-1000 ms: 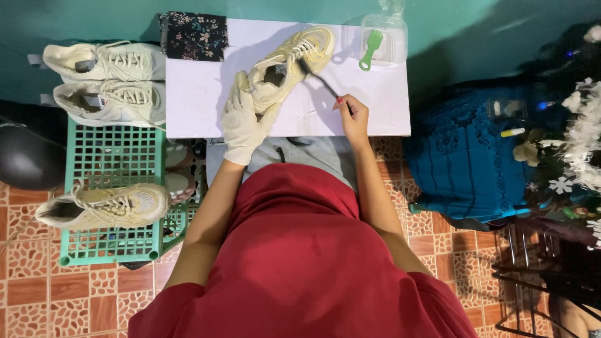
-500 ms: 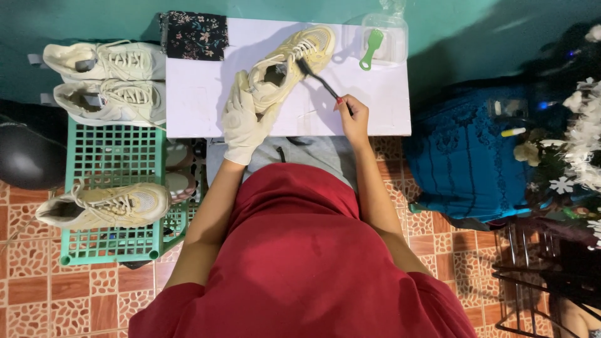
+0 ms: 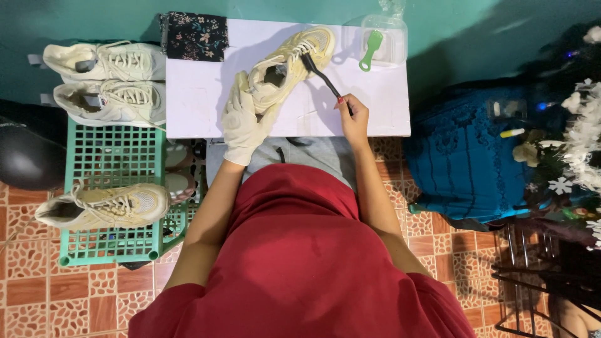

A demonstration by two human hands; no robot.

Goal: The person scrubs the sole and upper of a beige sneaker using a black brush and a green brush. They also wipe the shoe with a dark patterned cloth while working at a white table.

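while the gloved left hand (image 3: 243, 122) clasps the sneaker (image 3: 289, 64), the right hand (image 3: 354, 116) pinches a brush (image 3: 322, 74).

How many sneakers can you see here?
4. One sneaker on the white table, held by the gloved left hand; two side by side at upper left; one on the green crate. More may be hidden.

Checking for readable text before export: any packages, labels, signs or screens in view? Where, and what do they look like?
No signs or screens.
Clear plastic tub: table's far right corner, rectangular, green brush lying in it.
Grey tags: inside the two cream shoes left of the table, small; detail too small to tell.
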